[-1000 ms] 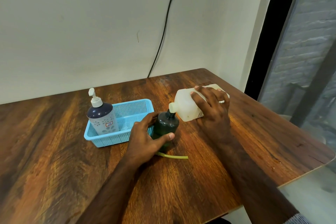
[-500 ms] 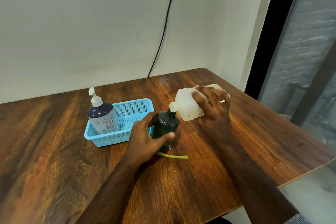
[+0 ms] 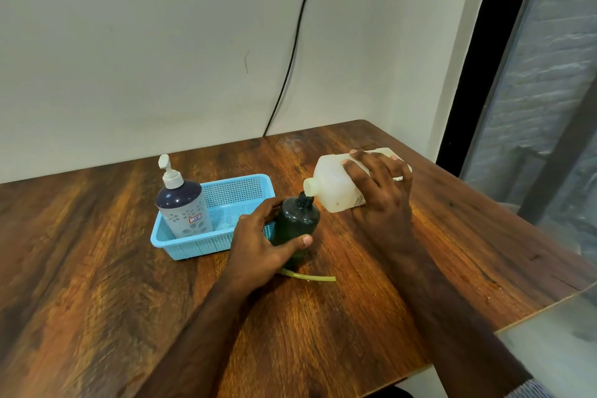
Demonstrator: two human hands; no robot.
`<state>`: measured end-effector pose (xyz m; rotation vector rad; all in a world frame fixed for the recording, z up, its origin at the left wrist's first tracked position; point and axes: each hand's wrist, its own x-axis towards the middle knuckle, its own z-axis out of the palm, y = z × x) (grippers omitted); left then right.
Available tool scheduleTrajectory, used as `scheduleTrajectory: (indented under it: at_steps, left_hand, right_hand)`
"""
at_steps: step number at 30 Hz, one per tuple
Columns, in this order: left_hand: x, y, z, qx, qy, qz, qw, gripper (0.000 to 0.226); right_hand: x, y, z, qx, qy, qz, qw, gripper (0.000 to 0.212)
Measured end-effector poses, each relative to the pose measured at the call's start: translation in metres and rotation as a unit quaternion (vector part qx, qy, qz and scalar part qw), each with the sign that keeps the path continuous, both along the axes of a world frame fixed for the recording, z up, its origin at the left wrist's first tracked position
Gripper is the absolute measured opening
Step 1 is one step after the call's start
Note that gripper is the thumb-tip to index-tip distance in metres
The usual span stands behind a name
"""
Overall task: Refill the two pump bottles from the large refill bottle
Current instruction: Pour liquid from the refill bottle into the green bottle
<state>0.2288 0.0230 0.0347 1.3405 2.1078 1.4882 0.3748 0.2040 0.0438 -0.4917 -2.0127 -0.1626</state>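
Now pouring, or close to it: large refill bottle tipped almost flat, its spout at the open neck of the dark green pump bottle, mouth touching or just above the rim; too small to tell which, and no stream visible. Right hand wrapped over the refill bottle's body, fingers curled round it, ring showing. Left hand clasped round the green bottle, thumb across the front, steadying it upright just right of the blue basket.

Compared with a second ago, barely any change: refill bottle's base lifted slightly, so the tilt a touch steeper; spout at the same spot over the neck; both grips as before; green bottle unmoved. Probably a steady pour kept going by raising the base as the level drops, though the liquid itself not discernible through the white plastic.

Pump head of the green bottle off, yellowish dip tube lying on the wooden table just in front of that bottle, partly under the left wrist. Second pump bottle, navy-topped with white pump still fitted, standing in the left end of the basket, untouched. So first fill under way, second not begun. Risk worth noting: narrow neck, wide spout, easy to overflow down the green bottle's shoulder.
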Motion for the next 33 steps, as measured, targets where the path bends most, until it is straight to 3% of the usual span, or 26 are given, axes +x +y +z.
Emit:
scheduleTrajectory:
  at_steps: [33]
  left_hand:
    - [0.0001, 0.0008, -0.0002, 0.004, 0.002, -0.003, 1.000, 0.079]
  right_hand:
    - [0.0027, 0.0025, 0.0021, 0.025, 0.007, 0.006, 1.000, 0.067]
